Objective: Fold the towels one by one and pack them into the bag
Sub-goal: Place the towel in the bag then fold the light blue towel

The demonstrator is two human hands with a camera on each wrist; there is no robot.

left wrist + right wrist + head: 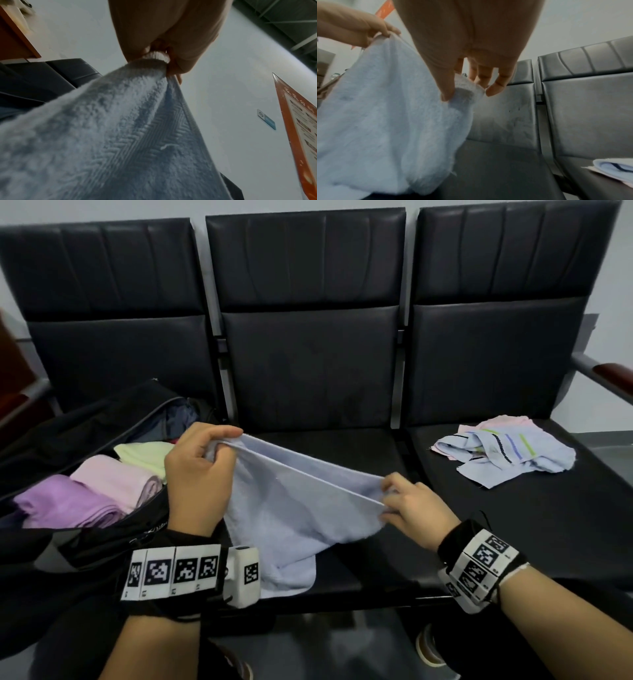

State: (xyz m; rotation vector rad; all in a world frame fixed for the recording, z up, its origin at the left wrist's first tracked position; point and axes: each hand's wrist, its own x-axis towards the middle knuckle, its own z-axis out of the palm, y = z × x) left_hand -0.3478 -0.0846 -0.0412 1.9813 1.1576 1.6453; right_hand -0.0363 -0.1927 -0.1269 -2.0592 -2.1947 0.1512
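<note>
While both hands pinch it | light blue towel doubled, sagging

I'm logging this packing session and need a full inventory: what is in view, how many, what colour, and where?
Held towel: one, pale blue, stretched between both hands above the middle seat.
Folded towels: three, purple, pink, pale yellow, in the bag.
Bag: one, black, open, on the left seat.
Loose cloths: a pile, blue striped and pink, on the right seat.
Seats: three, black, joined in a row.
Left hand: pinches the towel's far corner.
Right hand: pinches the near corner.
</note>
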